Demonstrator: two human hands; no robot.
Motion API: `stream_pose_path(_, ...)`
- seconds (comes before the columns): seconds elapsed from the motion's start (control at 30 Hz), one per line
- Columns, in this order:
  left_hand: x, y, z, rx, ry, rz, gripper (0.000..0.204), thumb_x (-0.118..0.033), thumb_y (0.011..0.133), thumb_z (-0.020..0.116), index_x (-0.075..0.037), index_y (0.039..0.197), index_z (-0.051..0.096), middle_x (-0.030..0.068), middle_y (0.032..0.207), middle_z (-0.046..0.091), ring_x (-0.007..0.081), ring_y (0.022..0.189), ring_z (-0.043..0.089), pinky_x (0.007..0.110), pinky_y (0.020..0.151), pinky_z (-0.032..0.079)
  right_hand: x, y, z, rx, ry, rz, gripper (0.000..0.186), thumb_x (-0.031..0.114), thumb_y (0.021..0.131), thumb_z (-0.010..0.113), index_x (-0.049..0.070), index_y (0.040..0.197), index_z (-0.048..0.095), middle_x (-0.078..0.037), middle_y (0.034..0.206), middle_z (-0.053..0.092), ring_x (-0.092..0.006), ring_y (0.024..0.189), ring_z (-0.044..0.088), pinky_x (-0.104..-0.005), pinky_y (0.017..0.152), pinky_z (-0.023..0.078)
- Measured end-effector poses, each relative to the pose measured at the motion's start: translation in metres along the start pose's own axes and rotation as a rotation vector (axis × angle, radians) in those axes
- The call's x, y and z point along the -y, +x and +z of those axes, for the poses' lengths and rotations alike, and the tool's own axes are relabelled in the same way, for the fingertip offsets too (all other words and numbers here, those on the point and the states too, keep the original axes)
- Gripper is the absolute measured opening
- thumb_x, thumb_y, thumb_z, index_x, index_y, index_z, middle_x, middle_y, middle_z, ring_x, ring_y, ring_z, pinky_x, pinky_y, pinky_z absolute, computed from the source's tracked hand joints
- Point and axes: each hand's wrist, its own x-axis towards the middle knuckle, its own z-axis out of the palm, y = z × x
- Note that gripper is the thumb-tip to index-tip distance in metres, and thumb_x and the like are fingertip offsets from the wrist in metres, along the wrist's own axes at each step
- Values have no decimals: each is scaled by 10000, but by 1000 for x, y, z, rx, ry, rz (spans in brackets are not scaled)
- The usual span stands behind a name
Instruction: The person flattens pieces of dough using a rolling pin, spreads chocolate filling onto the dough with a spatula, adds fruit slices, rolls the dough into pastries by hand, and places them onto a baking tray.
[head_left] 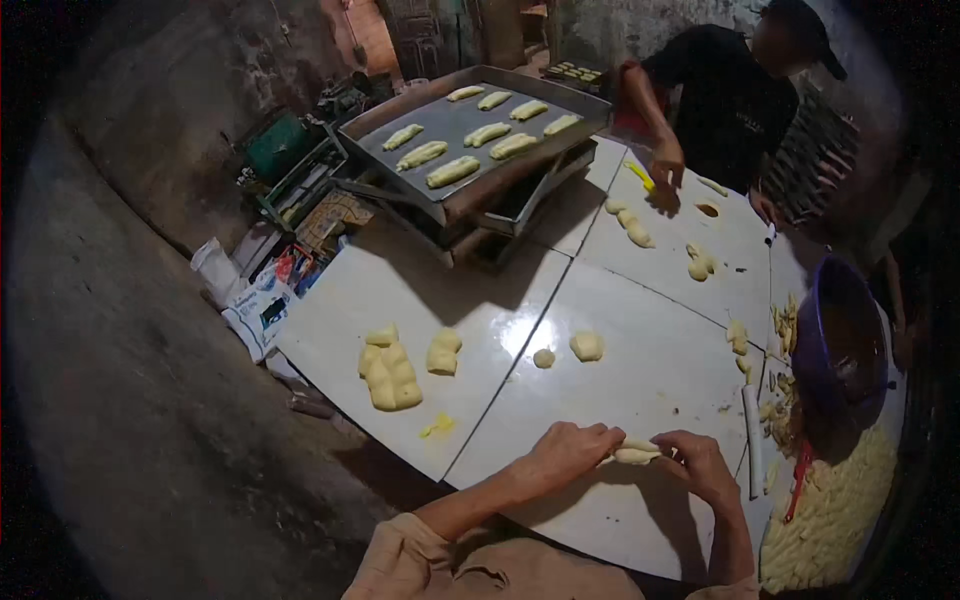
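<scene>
Surface (620, 370): smooth, glossy, tile-like. Tray (440, 120): metal, smooth dull base. Dough piece (636, 454): smooth, mostly matt. Basin (814, 325): plastic, smooth. Rod (753, 440): smooth, plastic-looking. Sleeve (402, 550): matt cloth. Wall (180, 95): rough, patchy. Floor (150, 400): matt, rough-looking.

Dough roll (636, 454) between left hand (567, 455) and right hand (699, 464), near side of table (640, 330). Behind: tray (440, 119) holding rolls (453, 172). Left: dough block (389, 375). Right of right hand: rod (753, 440), then tub (812, 325).

Left fingers (603, 438) and right fingers (680, 442) hold a dough piece (636, 453) over the table (640, 345).
</scene>
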Motion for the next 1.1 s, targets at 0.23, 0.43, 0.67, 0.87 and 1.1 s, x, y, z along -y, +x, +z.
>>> stream_pose_path(0.23,107,-45,-130,-135,10,114,278,-103,935,597,-103,1211,557,106,981,638,326,740,694,416,607,577,131,143,19,-40,-146,-104,258,3,815,782,64,1048,690,-100,955,714,-250,787,712,-362,669,571)
stream_pose_path(0.43,185,-50,-286,-378,100,-14,306,-107,860,740,-113,1158,671,113,1079,716,311,882,724,395,717,590,237,299,15,-157,-287,-425,208,2,844,744,73,1031,688,-101,968,704,-296,889,707,-390,749,564)
stream_pose_path(0.67,311,8,-424,-680,313,-92,206,-157,881,703,-104,1080,701,156,919,731,366,842,710,468,740,560,297,517,15,-227,-316,-564,160,91,891,714,61,1049,706,-143,978,719,-297,913,709,-401,768,553)
stream_pose_path(0.87,410,55,-490,-672,503,-261,233,-230,857,720,-98,1047,744,206,891,733,395,848,716,494,766,558,300,699,44,-156,-407,-573,225,70,856,697,37,1078,717,-149,995,749,-323,937,723,-414,807,558)
stream_pose_path(1.1,452,93,-500,-347,717,-587,240,-201,849,707,-39,1009,783,203,983,759,360,942,746,465,766,572,285,775,83,-5,-554,-497,441,70,800,630,63,1237,690,-234,1057,726,-401,1003,693,-465,881,548)
